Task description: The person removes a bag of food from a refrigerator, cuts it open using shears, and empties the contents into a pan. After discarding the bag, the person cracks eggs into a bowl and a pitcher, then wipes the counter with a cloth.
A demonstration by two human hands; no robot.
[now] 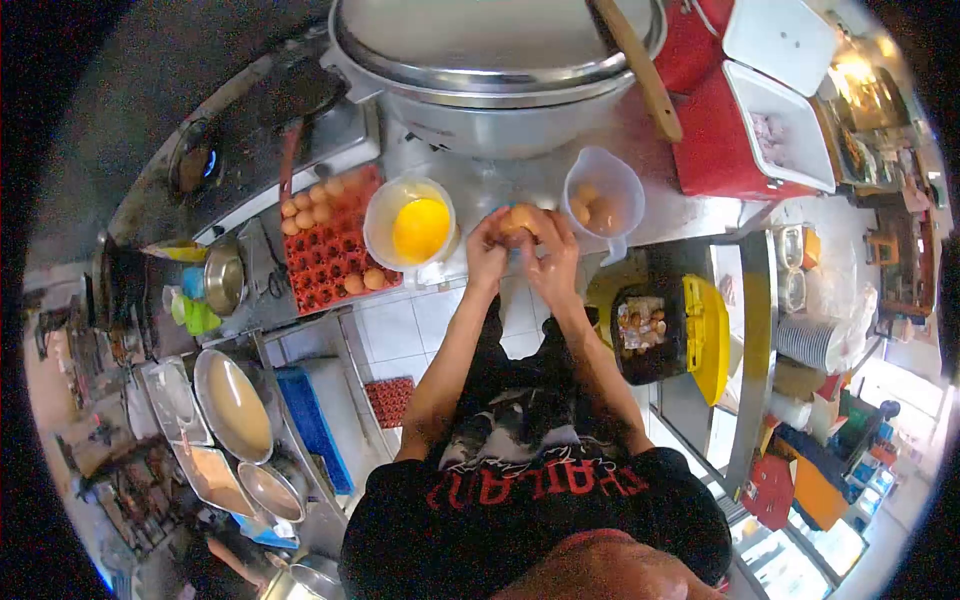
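Between my left hand (487, 248) and my right hand (553, 253) is a brown egg (518, 218), held in the fingers of both. Whether its shell is cracked cannot be made out. Something blue, mostly hidden, shows under my hands. Just left of them stands a translucent jug (377, 227) with bright yellow egg (421, 231) inside. To the right, another translucent jug (622, 185) contains several brown eggs (597, 210). Farther left lies a red egg tray (310, 262), with brown eggs in its upper left part and a few near its lower right.
A large lidded pot (480, 120) stands behind the jugs, a wooden paddle (650, 85) across it. Below the counter edge at right is a yellow-lidded bin (708, 340) with shells in it. A gas flame (212, 162) burns at left. A red cooler (700, 150) sits right.
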